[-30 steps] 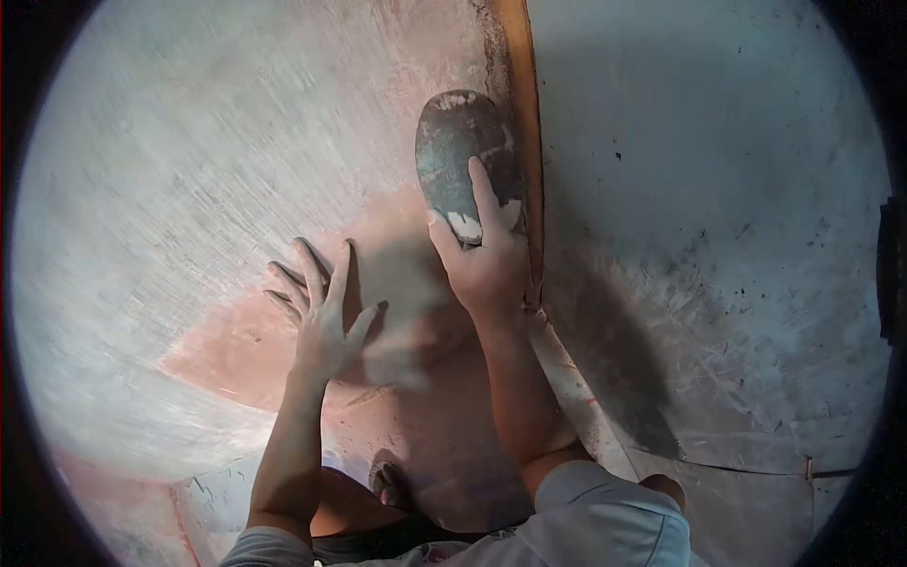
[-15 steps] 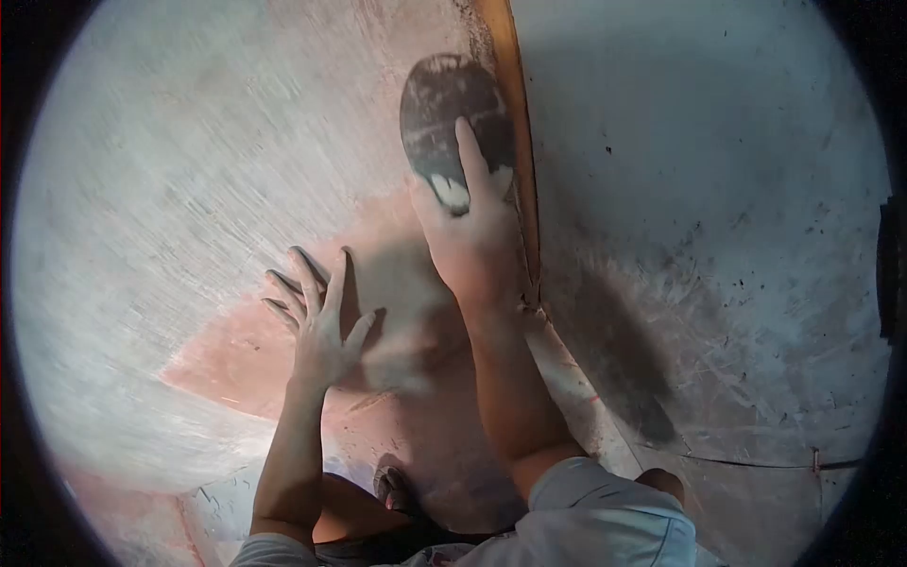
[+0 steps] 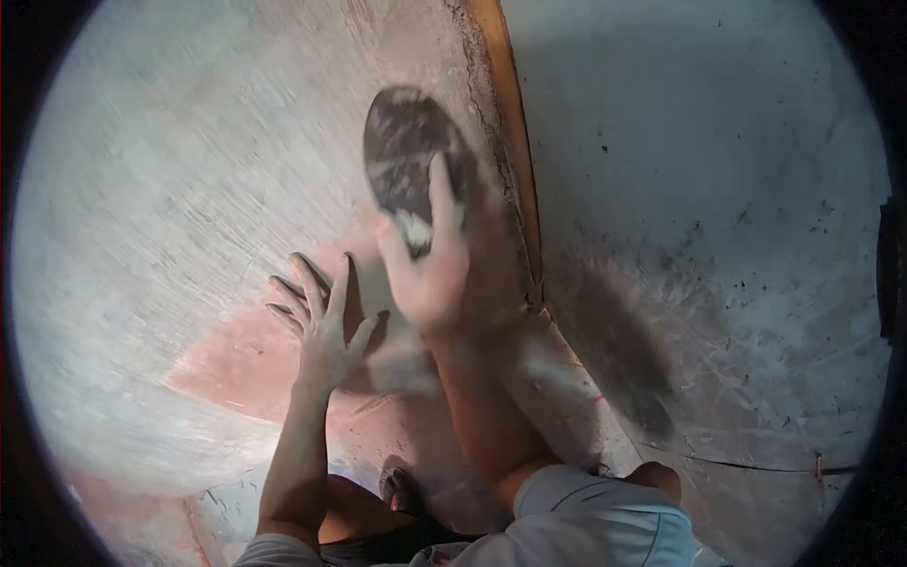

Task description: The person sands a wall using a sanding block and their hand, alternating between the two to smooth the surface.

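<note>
My right hand grips a dark, dust-smeared oval sanding pad and presses it against a pale, scratched wall surface; the hand and pad are motion-blurred. The pad sits just left of an orange-brown vertical strip. My left hand lies flat with fingers spread on the reddish, bare patch of the wall, to the lower left of the pad.
Right of the strip is a grey, speckled panel with a crack line low down. My knee, bare foot and grey shorts fill the bottom of the view.
My right hand has swept the pad from beside the strip, first upward, then down and to the left. My left hand has stayed planted on the reddish patch.
</note>
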Demonstrator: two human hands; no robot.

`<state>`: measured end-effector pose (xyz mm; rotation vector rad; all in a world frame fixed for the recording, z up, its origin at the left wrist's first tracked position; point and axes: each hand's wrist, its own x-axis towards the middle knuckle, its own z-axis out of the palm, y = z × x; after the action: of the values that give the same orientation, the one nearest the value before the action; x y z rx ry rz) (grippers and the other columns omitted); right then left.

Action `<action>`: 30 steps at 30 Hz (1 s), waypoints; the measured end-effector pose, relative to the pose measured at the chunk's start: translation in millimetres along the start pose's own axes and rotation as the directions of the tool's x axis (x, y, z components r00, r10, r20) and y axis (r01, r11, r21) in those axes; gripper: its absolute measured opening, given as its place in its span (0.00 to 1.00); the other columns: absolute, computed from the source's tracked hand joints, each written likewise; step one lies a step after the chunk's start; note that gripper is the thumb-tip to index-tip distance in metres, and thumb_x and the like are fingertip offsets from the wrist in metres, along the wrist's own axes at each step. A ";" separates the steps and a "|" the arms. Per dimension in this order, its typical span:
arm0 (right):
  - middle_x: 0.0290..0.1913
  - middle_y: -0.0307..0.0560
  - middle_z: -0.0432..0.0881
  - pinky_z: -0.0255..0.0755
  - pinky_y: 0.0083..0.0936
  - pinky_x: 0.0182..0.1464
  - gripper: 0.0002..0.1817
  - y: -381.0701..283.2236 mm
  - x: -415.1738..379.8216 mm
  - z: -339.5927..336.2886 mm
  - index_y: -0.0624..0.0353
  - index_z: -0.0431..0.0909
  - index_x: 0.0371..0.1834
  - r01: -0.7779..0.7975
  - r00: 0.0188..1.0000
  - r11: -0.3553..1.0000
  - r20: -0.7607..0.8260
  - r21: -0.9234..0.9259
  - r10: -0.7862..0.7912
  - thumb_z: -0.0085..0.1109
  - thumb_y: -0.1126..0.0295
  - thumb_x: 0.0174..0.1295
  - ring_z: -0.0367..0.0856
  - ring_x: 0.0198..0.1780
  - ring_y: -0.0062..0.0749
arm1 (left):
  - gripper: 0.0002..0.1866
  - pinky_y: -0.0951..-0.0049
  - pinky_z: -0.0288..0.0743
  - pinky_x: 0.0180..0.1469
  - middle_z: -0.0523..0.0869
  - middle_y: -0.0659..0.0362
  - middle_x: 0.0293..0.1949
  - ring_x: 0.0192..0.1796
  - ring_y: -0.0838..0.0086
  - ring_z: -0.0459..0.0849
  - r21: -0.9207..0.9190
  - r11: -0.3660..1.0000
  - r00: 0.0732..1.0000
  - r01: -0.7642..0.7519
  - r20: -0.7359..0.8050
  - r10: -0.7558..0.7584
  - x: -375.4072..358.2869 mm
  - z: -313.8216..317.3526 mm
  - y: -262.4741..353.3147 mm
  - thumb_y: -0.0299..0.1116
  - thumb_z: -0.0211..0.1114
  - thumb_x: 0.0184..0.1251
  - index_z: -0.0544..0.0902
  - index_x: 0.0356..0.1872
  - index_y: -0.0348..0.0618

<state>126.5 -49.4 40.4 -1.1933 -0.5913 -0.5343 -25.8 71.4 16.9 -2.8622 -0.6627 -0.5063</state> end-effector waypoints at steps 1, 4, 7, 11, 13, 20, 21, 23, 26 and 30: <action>0.70 0.73 0.75 0.73 0.40 0.68 0.43 10.4 -8.6 6.8 0.67 0.58 0.82 0.180 0.983 0.983 -0.032 0.044 -0.178 0.69 0.66 0.67 0.80 0.67 0.51 | 0.49 0.19 0.15 0.73 0.27 0.36 0.85 0.80 0.23 0.17 0.008 1.000 1.000 -0.002 -0.006 0.002 -1.5 2.4 -2.3 0.55 0.70 0.67 0.56 0.86 0.60; 0.71 0.71 0.74 0.72 0.37 0.69 0.43 -16.7 18.1 -13.5 0.69 0.59 0.82 -0.146 0.985 0.987 0.104 0.061 0.139 0.69 0.70 0.66 0.79 0.68 0.48 | 0.49 0.19 0.16 0.73 0.27 0.35 0.85 0.81 0.24 0.18 0.019 1.000 1.000 0.007 0.021 -0.007 -2.5 -5.1 0.6 0.54 0.70 0.68 0.56 0.86 0.59; 0.67 0.65 0.80 0.74 0.34 0.65 0.37 -17.8 31.3 -5.8 0.69 0.67 0.77 -0.204 0.978 0.949 0.004 0.240 0.209 0.68 0.65 0.67 0.83 0.63 0.47 | 0.49 0.19 0.17 0.73 0.27 0.35 0.85 0.80 0.21 0.19 -0.018 1.000 0.998 0.007 0.066 -0.006 -1.7 -11.5 3.9 0.54 0.71 0.67 0.56 0.86 0.59; 0.72 0.71 0.73 0.71 0.37 0.70 0.46 -3.3 3.4 4.4 0.69 0.55 0.83 0.102 0.994 0.995 -0.029 -0.025 -0.103 0.70 0.68 0.65 0.79 0.69 0.50 | 0.49 0.19 0.16 0.74 0.26 0.36 0.85 0.80 0.22 0.19 0.047 0.999 0.998 0.013 0.053 -0.015 1.7 -4.0 -3.2 0.54 0.71 0.67 0.56 0.86 0.60; 0.66 0.68 0.79 0.74 0.36 0.66 0.46 0.3 2.5 10.6 0.71 0.55 0.82 -0.123 0.992 0.958 0.032 0.258 0.119 0.72 0.69 0.65 0.82 0.63 0.41 | 0.49 0.14 0.19 0.71 0.27 0.36 0.85 0.79 0.19 0.20 -0.005 1.000 0.999 -0.004 0.036 0.004 -0.6 -2.1 -3.0 0.56 0.70 0.67 0.57 0.86 0.63; 0.63 0.65 0.81 0.74 0.31 0.65 0.43 -37.5 9.3 14.4 0.74 0.55 0.81 -0.268 0.962 0.893 0.056 0.362 0.266 0.68 0.68 0.69 0.82 0.59 0.36 | 0.49 0.17 0.18 0.72 0.27 0.36 0.85 0.80 0.22 0.19 -0.062 0.998 0.999 -0.011 0.046 0.013 -4.4 -0.6 -3.7 0.53 0.70 0.66 0.57 0.86 0.60; 0.65 0.65 0.80 0.74 0.31 0.65 0.43 -31.2 -0.5 25.2 0.75 0.55 0.81 -0.264 0.962 0.878 0.041 0.399 0.271 0.67 0.68 0.69 0.81 0.61 0.37 | 0.48 0.14 0.20 0.71 0.28 0.35 0.85 0.80 0.20 0.20 -0.041 0.999 0.999 -0.021 0.025 0.022 -1.8 1.3 -7.0 0.53 0.70 0.66 0.57 0.86 0.62; 0.68 0.65 0.78 0.72 0.30 0.67 0.43 -29.4 4.5 28.5 0.77 0.55 0.81 -0.244 0.966 0.843 0.043 0.479 0.255 0.66 0.67 0.70 0.79 0.63 0.37 | 0.49 0.14 0.21 0.72 0.27 0.35 0.85 0.80 0.20 0.21 -0.028 0.999 0.998 0.019 0.063 -0.017 -0.7 -1.9 -4.8 0.50 0.71 0.66 0.57 0.86 0.62; 0.68 0.66 0.77 0.72 0.30 0.68 0.42 -32.1 29.4 25.7 0.78 0.55 0.80 -0.309 0.946 0.771 0.093 0.557 0.312 0.66 0.67 0.71 0.78 0.64 0.37 | 0.45 0.21 0.17 0.75 0.25 0.37 0.85 0.81 0.25 0.17 -0.159 0.987 0.998 0.008 0.065 0.002 -3.7 -11.3 1.7 0.51 0.67 0.66 0.61 0.84 0.54; 0.67 0.66 0.78 0.72 0.29 0.66 0.42 -32.0 25.6 38.3 0.79 0.56 0.80 -0.340 0.920 0.668 0.085 0.662 0.383 0.66 0.67 0.71 0.79 0.63 0.37 | 0.46 0.21 0.17 0.75 0.25 0.36 0.85 0.81 0.26 0.17 -0.051 0.999 0.997 0.000 0.073 0.004 -3.5 -0.7 -8.6 0.49 0.68 0.67 0.59 0.85 0.55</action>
<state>118.6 -23.7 89.6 -0.5661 -0.4146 0.0114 -32.9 77.5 17.0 -2.9417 -0.6678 -0.4266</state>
